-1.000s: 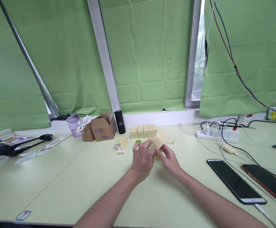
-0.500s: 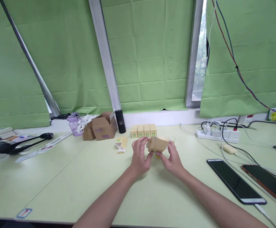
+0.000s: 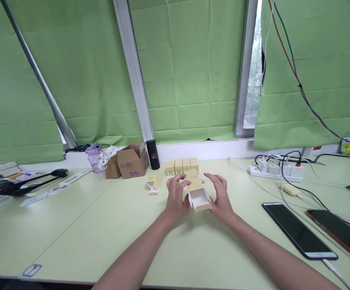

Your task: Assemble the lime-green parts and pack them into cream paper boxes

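A small tan carton (image 3: 194, 181) is held above the table, its near end open, with a white inside and a flap hanging toward me. My left hand (image 3: 177, 197) grips its left side, fingers on top and thumb low at the edge. To its right, my right hand (image 3: 221, 197) has its fingers spread, with the thumb close to the carton's lower right corner; whether it touches I cannot tell. Part of a small pale object (image 3: 202, 180) shows behind the carton. Left of my hands lies another opened carton (image 3: 154, 183) with a green label.
Several closed tan cartons (image 3: 182, 166) stand in a row farther back. Behind on the left are a brown cardboard box (image 3: 132, 163), a black cylinder (image 3: 153, 154) and a purple bottle (image 3: 94, 158). A phone (image 3: 298, 229), cables and a power strip (image 3: 276, 173) occupy the right.
The carton has tipped so that its open white end faces me. My right hand has let go of the carton's side and its fingers have spread; my left hand keeps hold.
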A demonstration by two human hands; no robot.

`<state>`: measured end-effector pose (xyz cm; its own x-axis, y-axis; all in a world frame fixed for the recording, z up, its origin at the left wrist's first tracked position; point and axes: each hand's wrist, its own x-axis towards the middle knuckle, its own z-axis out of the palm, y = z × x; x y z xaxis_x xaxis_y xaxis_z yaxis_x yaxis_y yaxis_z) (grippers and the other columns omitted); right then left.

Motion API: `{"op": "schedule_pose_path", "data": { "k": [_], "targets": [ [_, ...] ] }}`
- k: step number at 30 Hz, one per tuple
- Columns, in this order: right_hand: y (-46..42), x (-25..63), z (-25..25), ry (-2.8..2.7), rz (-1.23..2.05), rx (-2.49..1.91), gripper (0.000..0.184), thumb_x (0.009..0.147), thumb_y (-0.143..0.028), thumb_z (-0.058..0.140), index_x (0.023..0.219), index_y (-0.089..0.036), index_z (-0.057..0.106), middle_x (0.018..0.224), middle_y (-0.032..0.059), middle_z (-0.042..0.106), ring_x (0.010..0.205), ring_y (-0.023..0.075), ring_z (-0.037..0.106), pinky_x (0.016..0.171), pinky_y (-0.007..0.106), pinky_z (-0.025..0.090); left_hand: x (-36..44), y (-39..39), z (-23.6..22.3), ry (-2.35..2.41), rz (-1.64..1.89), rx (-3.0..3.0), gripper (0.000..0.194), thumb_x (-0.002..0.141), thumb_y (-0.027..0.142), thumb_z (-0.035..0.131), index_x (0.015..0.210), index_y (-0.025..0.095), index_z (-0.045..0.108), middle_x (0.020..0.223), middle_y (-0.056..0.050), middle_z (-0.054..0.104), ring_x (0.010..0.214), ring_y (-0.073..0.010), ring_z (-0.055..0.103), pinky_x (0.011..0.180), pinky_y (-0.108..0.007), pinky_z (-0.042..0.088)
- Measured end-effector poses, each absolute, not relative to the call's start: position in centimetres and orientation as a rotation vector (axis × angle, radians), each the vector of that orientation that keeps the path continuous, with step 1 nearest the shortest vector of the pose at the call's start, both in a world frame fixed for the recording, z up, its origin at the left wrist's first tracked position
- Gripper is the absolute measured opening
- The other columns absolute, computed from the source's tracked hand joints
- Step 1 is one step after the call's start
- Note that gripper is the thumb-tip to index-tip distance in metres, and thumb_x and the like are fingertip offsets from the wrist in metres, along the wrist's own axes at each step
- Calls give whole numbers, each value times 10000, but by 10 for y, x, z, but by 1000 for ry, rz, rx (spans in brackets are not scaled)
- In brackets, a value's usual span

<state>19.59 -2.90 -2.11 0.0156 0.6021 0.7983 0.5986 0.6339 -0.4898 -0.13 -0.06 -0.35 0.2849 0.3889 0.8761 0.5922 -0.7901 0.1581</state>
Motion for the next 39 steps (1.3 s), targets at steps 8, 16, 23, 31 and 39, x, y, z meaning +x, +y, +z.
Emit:
{"op": "schedule_pose_path", "data": {
  "k": [8,16,23,31,39],
  "targets": [
    [-24,198,-24,-1577,20,-1073,508,874,-166,525,1367,-286,490,1325,94,596,1298,334,423,1097,583,400,-2,-1,-4,-860,-1550,-2299,301,902,137,577,1157,277,500,1368,-131,481,1310,-294,480,1038,-502,466],
    [-25,198,-24,-1586,2,-1062,489,871,-166,530,1346,-282,509,1296,89,605,1266,331,445,1082,566,409,0,-8,7,-815,-1705,-2429,410,876,223,656,1250,250,490,1378,-167,507,1334,-307,499,1070,-514,485],
    [-24,197,-25,-1602,-6,-1031,450,914,-185,542,1353,-274,500,1299,93,594,1264,334,435,1079,590,408,1,-2,5,-854,-2068,-2547,449,881,248,718,1301,246,562,1339,-129,535,1307,-303,531,1096,-474,469],
    [-26,195,-24,-1614,-11,-955,439,944,-193,539,1372,-277,496,1320,112,585,1263,327,503,1063,575,453,4,7,-1,-873,-2416,-2675,390,929,400,709,1256,198,646,1219,-116,555,1099,-251,620,993,-391,513],
    [-30,192,-21,-1642,66,-843,446,979,-196,492,1414,-293,482,1389,129,532,1313,317,529,1086,574,486,5,5,-1,-974,-2609,-2724,610,927,444,714,1444,191,513,1400,-175,562,1134,-272,655,989,-416,531]
  ]
}}
